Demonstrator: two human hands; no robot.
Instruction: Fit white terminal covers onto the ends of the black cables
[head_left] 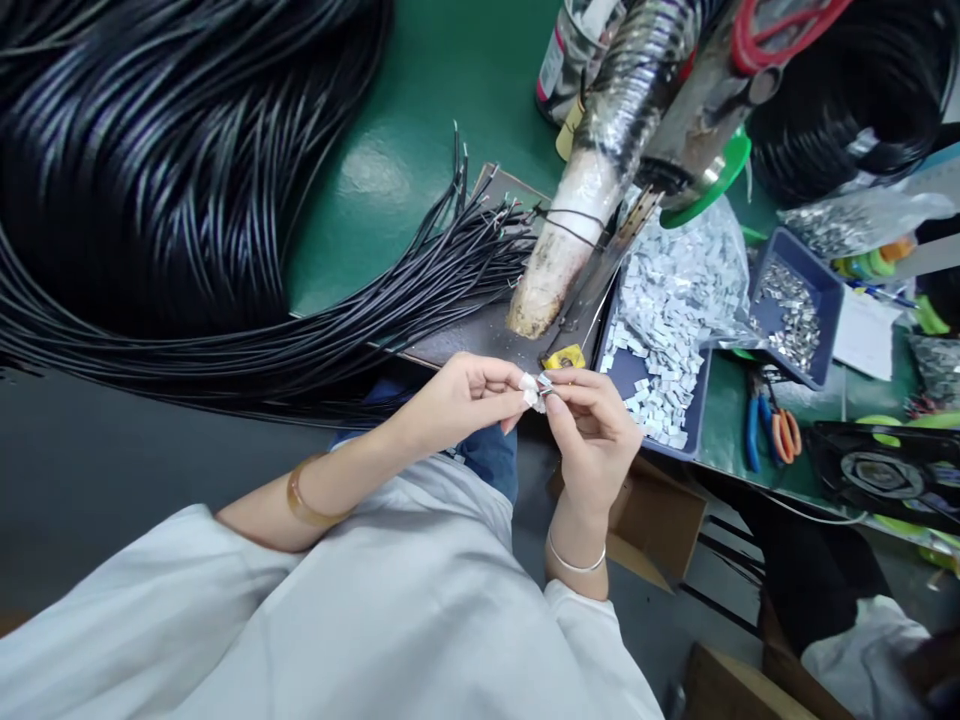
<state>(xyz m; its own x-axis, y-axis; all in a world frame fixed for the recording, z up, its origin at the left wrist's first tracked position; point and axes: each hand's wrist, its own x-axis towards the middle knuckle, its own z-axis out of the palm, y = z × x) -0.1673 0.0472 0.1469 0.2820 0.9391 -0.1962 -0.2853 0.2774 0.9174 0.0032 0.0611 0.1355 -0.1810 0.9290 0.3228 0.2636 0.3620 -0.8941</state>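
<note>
Close together at the table's front edge, my two hands pinch small pieces. My left hand (480, 400) has its fingers closed on a small white piece (529, 390). Between the fingertips of my right hand (592, 425) is a small metallic piece (545, 386), touching or very near the white one. Just beyond the fingers lies a yellow object (564, 358). To the right, a blue-grey tray (695, 425) holds many small white pieces (664, 385). Cut ends of black cables (420, 285) lie to the left of an upright wrapped duct (551, 265).
A large coil of black cable (165, 170) covers the left. On the right are a tray of metal parts (817, 350), blue-handled pliers (753, 430), orange-handled pliers (786, 436) and a black fan (885, 472). A cardboard box (656, 520) stands below; a person (862, 640) sits lower right.
</note>
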